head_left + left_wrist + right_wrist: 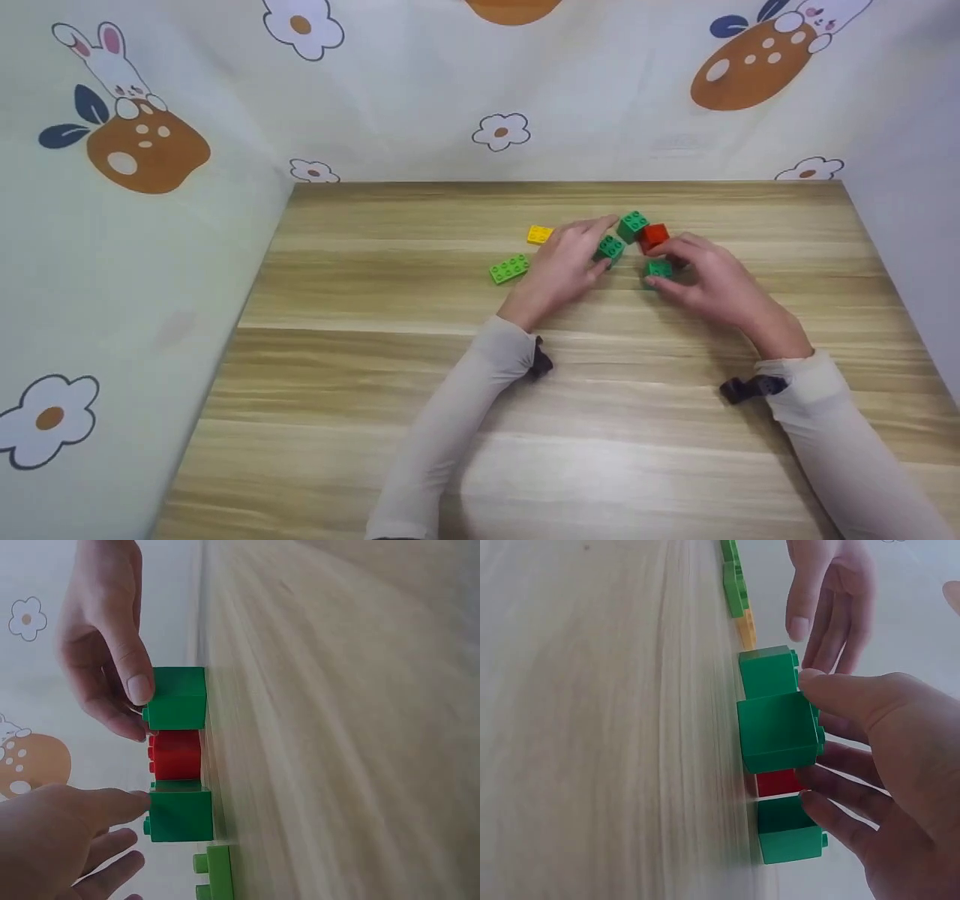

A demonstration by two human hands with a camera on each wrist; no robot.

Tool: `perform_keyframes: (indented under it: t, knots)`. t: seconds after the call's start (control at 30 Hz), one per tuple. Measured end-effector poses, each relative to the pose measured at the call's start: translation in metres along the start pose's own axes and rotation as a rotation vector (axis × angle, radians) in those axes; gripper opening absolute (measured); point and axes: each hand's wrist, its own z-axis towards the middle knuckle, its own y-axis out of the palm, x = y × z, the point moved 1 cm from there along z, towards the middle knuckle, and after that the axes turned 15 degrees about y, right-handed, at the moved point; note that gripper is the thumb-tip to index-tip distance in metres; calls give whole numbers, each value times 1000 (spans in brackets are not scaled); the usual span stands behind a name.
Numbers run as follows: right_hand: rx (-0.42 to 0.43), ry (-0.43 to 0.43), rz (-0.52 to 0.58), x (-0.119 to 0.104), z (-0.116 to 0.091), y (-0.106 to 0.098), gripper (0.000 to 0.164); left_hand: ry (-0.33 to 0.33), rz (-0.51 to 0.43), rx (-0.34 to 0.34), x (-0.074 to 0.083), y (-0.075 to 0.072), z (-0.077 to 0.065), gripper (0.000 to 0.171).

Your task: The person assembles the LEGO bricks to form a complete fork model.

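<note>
My right hand (709,277) has its thumb and curled fingers about a green toy brick (658,270). In the right wrist view, its thumb (840,690) is at the upper edge of that green brick (778,736). Beyond it are a red brick (655,237) and another green brick (634,224). A further green brick (789,834) lies under the right fingers, mostly hidden from the head view. My left hand (566,262) hovers around a green brick (610,249), fingers extended; the right wrist view shows its thumb (799,622) just above that brick.
Left of the left hand lie a yellow brick (539,235) and a longer light green brick (510,268). All the bricks are on a wood-grain table (337,360). A patterned curtain (405,97) borders its back edge and sides.
</note>
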Motion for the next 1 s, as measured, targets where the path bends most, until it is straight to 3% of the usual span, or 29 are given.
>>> perform_keyframes:
  t: [0.4, 0.67, 0.83, 1.0]
  knots:
    - [-101, 70, 28, 5, 3, 2, 46, -20, -20, -24, -5, 5, 3, 62]
    - [-144, 114, 33, 6, 3, 2, 48, -43, -119, -7, -6, 4, 1, 60]
    - [-163, 130, 44, 6, 3, 2, 48, -21, -225, 44, -7, 2, -3, 51]
    - [-158, 125, 48, 6, 2, 2, 47, 36, -323, 145, -9, -4, -13, 39]
